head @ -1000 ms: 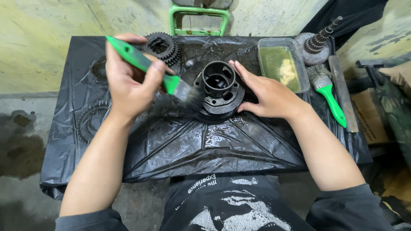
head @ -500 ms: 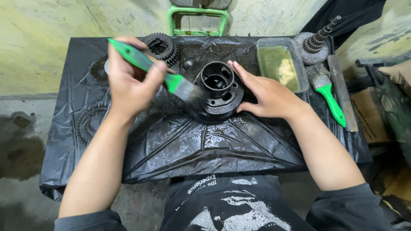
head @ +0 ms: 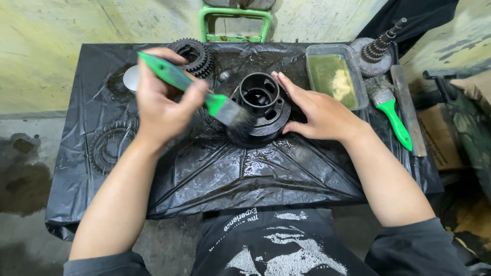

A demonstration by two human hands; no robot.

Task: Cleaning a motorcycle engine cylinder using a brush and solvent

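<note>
- Head view: the left hand (head: 162, 102) holds a paintbrush (head: 202, 92) with a green handle. The fingers are curled tight around the handle.
- Half a second ago the bristles sat a bit more toward 3 o'clock, against the side of the round black metal part (head: 261, 110). Now the brush has slid a little toward 9 o'clock and down, and the bristles touch the part's lower left edge, at about 8 o'clock on it.
- That small slide looks like one stroke of scrubbing, so the cleaning of the part seems to be in the middle, not done.
- The right hand (head: 319, 112) has hardly moved. It lies flat with fingers spread and presses on the part's right side, at 3 o'clock, to keep it from turning. It pinches nothing.
- The long line of the brush runs from 10 o'clock to 4 o'clock. The handle end points up and away to 10 o'clock, and the bristles point down to 4 o'clock, at the part.
- The part sits near the middle of the wet black plastic sheet (head: 204, 174), with its open hole facing up.
- Around it: a gear (head: 192, 53) at 11 o'clock, a clear tray (head: 335, 76) with yellow-green liquid at 2 o'clock, and a second green brush (head: 391, 115) at 3 o'clock.
</note>
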